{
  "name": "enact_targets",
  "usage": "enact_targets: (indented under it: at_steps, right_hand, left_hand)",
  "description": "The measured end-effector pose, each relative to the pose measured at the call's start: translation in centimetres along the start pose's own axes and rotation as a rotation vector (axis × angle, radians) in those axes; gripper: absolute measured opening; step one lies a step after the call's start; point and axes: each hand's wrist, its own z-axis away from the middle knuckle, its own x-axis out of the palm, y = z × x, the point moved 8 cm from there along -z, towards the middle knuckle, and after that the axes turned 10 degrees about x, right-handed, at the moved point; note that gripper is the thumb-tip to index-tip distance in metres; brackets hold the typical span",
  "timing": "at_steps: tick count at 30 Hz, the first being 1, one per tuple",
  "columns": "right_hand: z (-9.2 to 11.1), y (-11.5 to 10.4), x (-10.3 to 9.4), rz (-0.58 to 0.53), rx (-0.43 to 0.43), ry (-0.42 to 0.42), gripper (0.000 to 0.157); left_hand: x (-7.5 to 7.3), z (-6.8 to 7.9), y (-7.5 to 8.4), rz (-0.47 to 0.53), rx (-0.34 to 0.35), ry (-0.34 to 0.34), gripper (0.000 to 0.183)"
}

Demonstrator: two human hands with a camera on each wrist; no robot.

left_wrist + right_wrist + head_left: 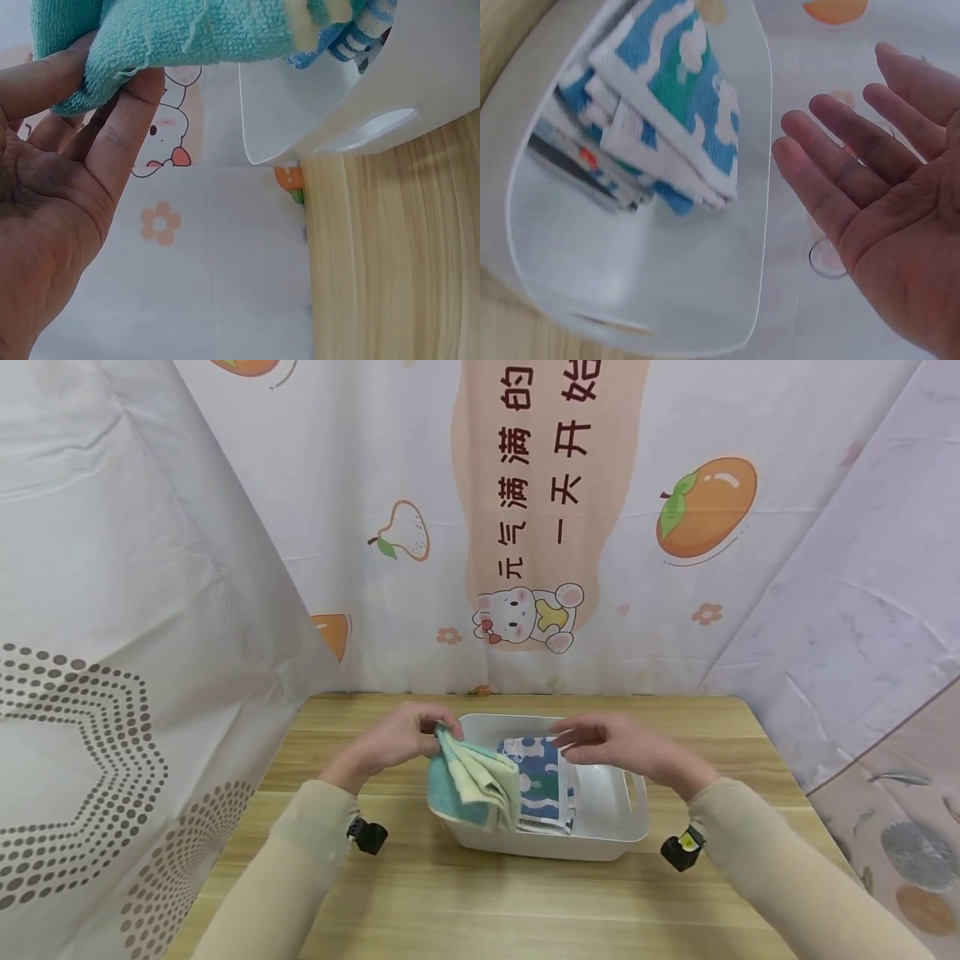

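Note:
My left hand (411,732) pinches a folded teal and cream towel (480,781) by one corner, and the cloth hangs over the left end of a white plastic basket (600,847). In the left wrist view, the thumb and fingers close on the terry cloth (180,37). My right hand (611,745) hovers above the basket's right half with nothing in it, its fingers (840,154) extended and apart. Folded towels with a blue, white and green pattern (682,82) lie stacked inside the basket, partly hidden by the teal towel in the head view.
The basket stands on a wood-grain table (495,910), with an oval handle hole (628,792) in its right end. Behind the table hangs a white printed curtain (390,610) with fruit and a cartoon figure. A small black camera (367,835) hangs at each wrist.

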Motion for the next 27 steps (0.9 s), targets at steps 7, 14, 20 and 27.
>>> enact_targets:
  at_steps: [7,14,20,27]
  right_hand:
    - [0.1,-1.9,2.0,-0.011,-0.04,-0.07,0.043]
    - [0.3,-3.3,3.6,-0.017,-0.095,-0.115,0.049]
    - [0.4,-4.0,4.7,-0.047,-0.121,-0.155,0.05]
    - [0.6,-4.6,5.0,-0.026,-0.132,-0.137,0.052]
  left_hand:
    - [0.3,-0.3,-0.1,-0.004,-0.013,0.005,0.022]
    - [0.5,-0.7,-0.2,-0.009,-0.04,0.034,0.024]
    - [0.8,-0.9,-0.4,0.015,-0.057,0.051,0.021]
    - [0.9,-1.1,-0.3,0.055,-0.061,0.064,0.02]
